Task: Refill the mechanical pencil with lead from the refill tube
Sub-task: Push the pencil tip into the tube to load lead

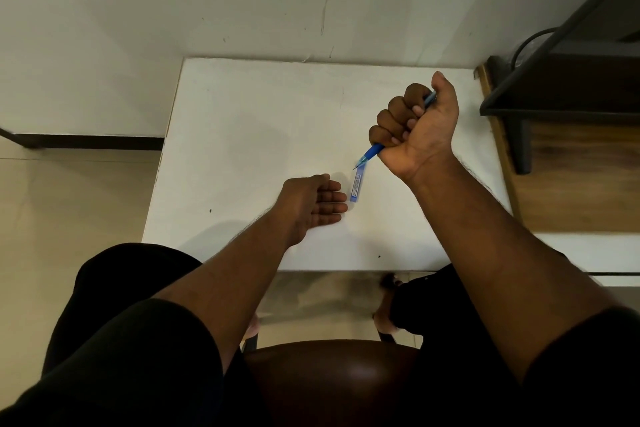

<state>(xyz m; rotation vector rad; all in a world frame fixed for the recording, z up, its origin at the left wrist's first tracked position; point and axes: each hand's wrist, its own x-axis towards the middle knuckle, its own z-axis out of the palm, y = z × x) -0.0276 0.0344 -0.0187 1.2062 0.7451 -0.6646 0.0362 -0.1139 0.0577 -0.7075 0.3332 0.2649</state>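
My right hand [417, 125] is raised over the white table [242, 121] in a fist around a blue mechanical pencil [372, 151]. The pencil's tip points down and left, its top end pokes out by my thumb. A small blue lead refill tube [356, 186] lies flat on the table just below the tip. My left hand [317, 204] rests on the table to the tube's left, fingers straight and together, fingertips a short way from the tube, holding nothing.
A white wall stands behind the table. A dark metal shelf frame [519, 107] and a wooden surface [571, 180] sit at the right. My knees and a brown seat [332, 381] are below the table's near edge.
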